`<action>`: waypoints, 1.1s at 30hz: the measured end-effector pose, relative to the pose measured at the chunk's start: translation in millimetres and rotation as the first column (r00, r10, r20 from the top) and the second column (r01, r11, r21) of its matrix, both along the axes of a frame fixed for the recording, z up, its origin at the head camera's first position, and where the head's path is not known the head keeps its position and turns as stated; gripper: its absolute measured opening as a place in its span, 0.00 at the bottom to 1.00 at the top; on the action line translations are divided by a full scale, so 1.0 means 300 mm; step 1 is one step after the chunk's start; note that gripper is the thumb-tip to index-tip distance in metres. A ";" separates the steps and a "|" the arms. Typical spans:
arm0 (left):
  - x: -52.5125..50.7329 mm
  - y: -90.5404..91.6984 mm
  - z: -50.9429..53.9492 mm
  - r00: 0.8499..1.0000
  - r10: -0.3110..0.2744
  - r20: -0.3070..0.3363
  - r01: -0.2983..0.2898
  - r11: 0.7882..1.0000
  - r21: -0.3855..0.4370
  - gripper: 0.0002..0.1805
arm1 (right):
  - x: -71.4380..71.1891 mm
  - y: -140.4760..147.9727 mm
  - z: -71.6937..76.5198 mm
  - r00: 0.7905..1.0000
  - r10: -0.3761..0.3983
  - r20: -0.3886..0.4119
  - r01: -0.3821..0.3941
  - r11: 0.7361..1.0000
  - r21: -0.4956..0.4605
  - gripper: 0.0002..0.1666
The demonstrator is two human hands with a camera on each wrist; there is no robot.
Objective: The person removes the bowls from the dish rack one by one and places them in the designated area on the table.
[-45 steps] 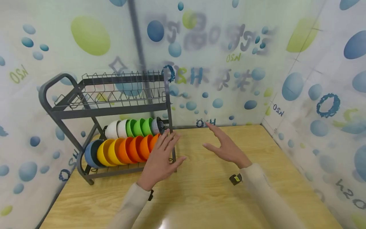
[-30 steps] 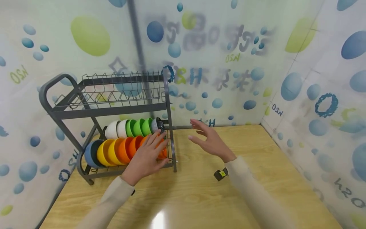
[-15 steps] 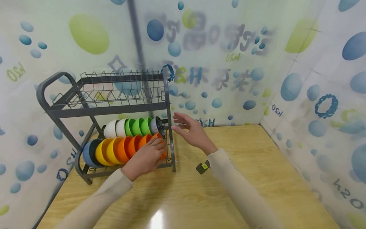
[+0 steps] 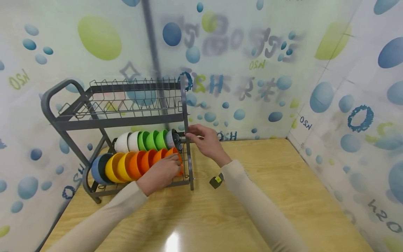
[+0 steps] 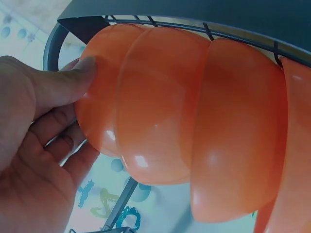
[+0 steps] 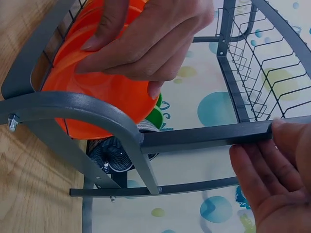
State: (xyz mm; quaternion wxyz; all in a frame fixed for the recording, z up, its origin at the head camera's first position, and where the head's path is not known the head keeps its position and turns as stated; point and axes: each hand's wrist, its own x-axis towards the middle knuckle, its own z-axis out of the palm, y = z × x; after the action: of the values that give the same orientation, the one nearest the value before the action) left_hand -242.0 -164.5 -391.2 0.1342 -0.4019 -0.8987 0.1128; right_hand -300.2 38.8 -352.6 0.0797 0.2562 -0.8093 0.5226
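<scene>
My left hand [image 4: 160,174] pinches the rim of the end orange bowl [image 6: 104,99] at the right of the front row, thumb on one side and fingers on the other. In the left wrist view the thumb lies on the bowl's rounded outside. My right hand [image 4: 207,142] holds the right upright of the grey two-tier dish rack [image 6: 204,138], with the thumb on one face and fingers behind. More orange bowls [image 5: 238,126], yellow bowls [image 4: 114,168] and a blue bowl [image 4: 100,169] stand on edge along the same row.
Behind are white bowls [image 4: 123,142], green bowls [image 4: 151,140] and small dark patterned cups [image 4: 174,138]. The upper wire basket [image 4: 135,98] overhangs both rows. The wooden table [image 4: 267,196] extends right of the rack to the patterned wall [image 4: 315,70].
My left hand moved left to the end orange bowl, and its fingers closed on the rim. The right hand moved left from over the table and took hold of the rack's upright.
</scene>
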 end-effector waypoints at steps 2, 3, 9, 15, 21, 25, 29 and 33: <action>-0.005 0.002 0.001 1.000 -0.013 -0.018 0.012 1.000 -0.021 0.11 | -0.003 -0.003 -0.005 1.000 -0.007 0.001 0.007 1.000 -0.009 0.19; -0.007 0.002 0.002 0.999 -0.021 -0.029 0.020 0.999 -0.032 0.11 | -0.006 -0.006 -0.007 1.000 -0.006 -0.004 0.006 1.000 -0.012 0.18; -0.015 -0.003 0.012 1.000 -0.011 -0.019 0.009 0.998 -0.063 0.08 | -0.004 -0.027 -0.017 0.998 0.024 -0.056 -0.025 0.999 -0.022 0.17; -0.032 0.007 0.026 0.999 -0.026 0.028 0.027 0.999 -0.046 0.04 | 0.001 -0.030 -0.017 0.997 0.005 -0.076 -0.006 1.000 -0.013 0.16; -0.044 0.020 0.050 0.994 0.004 0.105 0.003 0.998 -0.067 0.06 | -0.001 -0.025 -0.018 0.997 -0.002 -0.079 0.002 1.000 -0.002 0.16; -0.042 0.020 0.064 0.995 0.006 0.100 0.004 0.995 -0.097 0.07 | 0.001 -0.022 -0.018 0.997 -0.002 -0.075 0.003 1.000 0.008 0.17; -0.035 0.019 0.076 0.997 -0.003 0.078 0.011 0.994 -0.106 0.07 | 0.002 -0.019 -0.016 0.997 -0.004 -0.073 0.005 1.000 0.015 0.17; -0.025 0.008 0.094 0.999 -0.009 0.050 0.014 0.995 -0.097 0.07 | 0.001 -0.019 -0.011 0.997 0.011 -0.072 -0.010 1.000 0.018 0.18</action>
State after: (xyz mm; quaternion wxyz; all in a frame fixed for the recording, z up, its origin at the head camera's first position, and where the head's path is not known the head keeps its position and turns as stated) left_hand -249.6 -162.2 -362.9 0.0927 -0.4157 -0.8930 0.1455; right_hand -299.8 33.2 -355.8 0.1037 0.2800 -0.8092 0.5061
